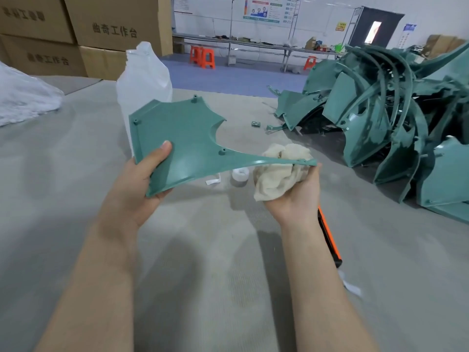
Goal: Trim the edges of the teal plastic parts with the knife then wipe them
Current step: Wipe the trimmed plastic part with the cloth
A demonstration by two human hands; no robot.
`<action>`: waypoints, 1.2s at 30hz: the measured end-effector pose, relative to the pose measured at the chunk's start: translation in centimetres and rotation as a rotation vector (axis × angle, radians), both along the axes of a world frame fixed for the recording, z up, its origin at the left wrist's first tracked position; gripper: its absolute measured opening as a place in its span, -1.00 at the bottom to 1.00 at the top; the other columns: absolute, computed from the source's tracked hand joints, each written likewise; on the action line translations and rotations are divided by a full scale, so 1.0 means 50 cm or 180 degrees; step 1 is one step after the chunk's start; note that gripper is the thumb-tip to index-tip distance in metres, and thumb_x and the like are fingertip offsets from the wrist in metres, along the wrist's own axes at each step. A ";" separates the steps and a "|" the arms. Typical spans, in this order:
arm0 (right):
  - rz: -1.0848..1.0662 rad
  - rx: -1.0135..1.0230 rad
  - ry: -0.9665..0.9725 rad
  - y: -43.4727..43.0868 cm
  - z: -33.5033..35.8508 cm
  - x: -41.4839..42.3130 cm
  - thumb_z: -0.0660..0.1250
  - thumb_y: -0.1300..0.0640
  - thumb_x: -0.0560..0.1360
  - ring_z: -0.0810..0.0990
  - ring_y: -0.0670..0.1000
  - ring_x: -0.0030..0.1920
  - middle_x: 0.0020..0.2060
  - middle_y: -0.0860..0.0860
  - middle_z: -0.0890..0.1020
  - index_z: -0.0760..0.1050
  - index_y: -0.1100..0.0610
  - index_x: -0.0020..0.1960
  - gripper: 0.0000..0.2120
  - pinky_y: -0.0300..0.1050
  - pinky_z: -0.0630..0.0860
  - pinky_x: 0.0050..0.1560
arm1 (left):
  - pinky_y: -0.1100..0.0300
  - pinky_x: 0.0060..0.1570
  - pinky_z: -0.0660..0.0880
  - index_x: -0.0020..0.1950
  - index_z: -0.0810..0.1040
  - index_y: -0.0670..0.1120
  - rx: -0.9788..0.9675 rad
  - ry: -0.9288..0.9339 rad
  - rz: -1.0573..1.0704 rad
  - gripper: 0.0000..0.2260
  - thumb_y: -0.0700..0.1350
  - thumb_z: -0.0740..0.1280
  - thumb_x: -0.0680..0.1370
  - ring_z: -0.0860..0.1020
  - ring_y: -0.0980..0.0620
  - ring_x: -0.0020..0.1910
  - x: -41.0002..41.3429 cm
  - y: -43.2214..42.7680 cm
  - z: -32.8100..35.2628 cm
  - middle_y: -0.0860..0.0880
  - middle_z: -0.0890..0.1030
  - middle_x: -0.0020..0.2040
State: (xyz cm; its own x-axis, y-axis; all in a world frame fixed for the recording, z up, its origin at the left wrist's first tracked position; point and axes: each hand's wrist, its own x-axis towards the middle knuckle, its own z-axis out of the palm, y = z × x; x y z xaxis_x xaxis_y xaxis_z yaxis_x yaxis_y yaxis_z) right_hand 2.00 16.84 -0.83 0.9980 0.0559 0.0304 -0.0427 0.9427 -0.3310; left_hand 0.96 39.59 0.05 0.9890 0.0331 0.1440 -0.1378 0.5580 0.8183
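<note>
My left hand [142, 179] grips a flat teal plastic part [182, 138] by its near left corner, thumb on top, and holds it up over the grey table [76, 153]. The part tapers to a thin point on the right. My right hand [294, 191] holds a crumpled cream cloth [279, 171] bunched around that thin tip. An orange and black knife [330, 237] lies on the table just behind my right forearm, partly hidden by it.
A big heap of teal plastic parts [393, 118] fills the right of the table. A white plastic bottle [143, 80] stands behind the held part, a roll of white tape [239, 175] lies under it. A white bag [22, 97] sits far left, cardboard boxes [76, 34] behind.
</note>
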 end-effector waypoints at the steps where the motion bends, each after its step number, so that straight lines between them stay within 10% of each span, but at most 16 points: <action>1: -0.0067 -0.0015 0.0025 -0.005 0.003 -0.002 -0.14 -0.35 0.59 0.62 0.05 -0.14 -0.17 0.05 0.63 0.55 0.07 -0.04 -0.36 -0.09 0.61 -0.12 | 0.28 -0.24 0.58 0.09 0.61 -0.03 -0.0026 0.0068 0.0046 -0.82 -0.11 0.33 0.52 0.67 0.11 -0.05 0.001 0.002 -0.001 0.05 0.69 0.00; 7: -0.0153 -0.1068 0.0522 0.000 0.010 0.000 0.19 0.11 0.60 0.56 -0.10 -0.40 -0.34 -0.02 0.55 0.45 0.12 -0.19 -0.78 -0.28 0.53 -0.37 | 0.15 -0.06 0.60 0.19 0.57 -0.07 -0.0648 0.0479 0.0430 -0.77 -0.11 0.29 0.55 0.63 -0.02 0.08 0.009 0.013 0.001 -0.03 0.67 0.09; 12: -0.0308 -0.1000 0.0606 0.034 0.002 0.007 0.24 0.19 0.60 0.61 -0.13 -0.35 -0.25 0.01 0.60 0.52 0.17 -0.11 -0.85 -0.27 0.57 -0.32 | -0.04 -0.01 0.59 0.31 0.45 -0.18 -0.2861 -0.0032 0.0137 -0.48 0.21 0.21 0.56 0.64 -0.14 0.08 -0.004 -0.006 0.011 -0.17 0.65 0.12; 18: -0.0149 -0.1715 0.0099 0.057 0.001 0.002 0.25 0.23 0.59 0.66 -0.03 -0.14 -0.19 0.03 0.69 0.54 0.18 0.01 -0.90 0.03 0.55 0.14 | 0.16 -0.10 0.55 0.00 0.47 -0.11 -0.2460 0.0582 0.0029 -0.64 0.19 0.33 0.51 0.64 0.02 -0.22 -0.002 -0.100 0.005 -0.05 0.64 -0.19; 23: -0.0150 -0.2078 0.0124 0.054 -0.007 -0.002 0.28 0.08 0.58 0.71 -0.03 -0.15 -0.16 0.03 0.72 0.58 0.16 0.00 -0.83 -0.14 0.63 -0.15 | 0.31 -0.46 0.35 -0.47 0.36 -0.08 -0.2843 0.0442 0.0182 -0.44 0.22 0.02 0.61 0.32 0.11 -0.59 -0.006 -0.095 -0.004 0.05 0.34 -0.51; 28: -0.0346 -0.2929 0.0191 0.069 -0.004 -0.008 0.34 -0.24 0.42 0.67 0.08 0.06 -0.01 0.10 0.71 0.62 0.12 0.04 -0.54 0.07 0.54 0.20 | 0.31 -0.54 0.25 -0.48 0.24 -0.05 -0.2958 0.0264 0.0216 -0.48 0.22 0.02 0.59 0.19 0.14 -0.62 -0.009 -0.077 -0.007 0.08 0.23 -0.56; 31: -0.0058 -0.2304 0.0118 0.057 0.007 -0.013 0.23 -0.34 0.36 0.68 0.08 -0.04 0.05 0.15 0.65 0.53 0.24 0.21 -0.28 -0.04 0.63 0.00 | 0.29 -0.53 0.22 -0.49 0.24 -0.04 -0.2897 0.0125 0.0346 -0.47 0.23 0.01 0.58 0.17 0.14 -0.62 -0.007 -0.054 -0.007 0.08 0.21 -0.58; 33: -0.0260 -0.1894 0.0269 0.044 0.008 -0.012 0.17 -0.35 0.45 0.68 -0.01 -0.16 0.03 0.09 0.65 0.52 0.24 0.16 -0.33 -0.12 0.63 -0.19 | 0.28 -0.51 0.19 -0.47 0.23 -0.04 -0.2866 0.0077 0.0430 -0.49 0.24 0.02 0.58 0.15 0.14 -0.62 -0.007 -0.042 -0.004 0.08 0.19 -0.58; 36: -0.0889 -0.2127 0.0493 0.040 0.008 -0.013 0.13 -0.20 0.60 0.68 -0.04 -0.06 -0.08 -0.03 0.70 0.62 0.01 -0.01 -0.61 0.02 0.57 0.13 | 0.28 -0.51 0.17 -0.46 0.24 -0.04 -0.2716 0.0091 0.0514 -0.50 0.26 0.04 0.57 0.13 0.13 -0.62 -0.007 -0.039 0.000 0.09 0.18 -0.58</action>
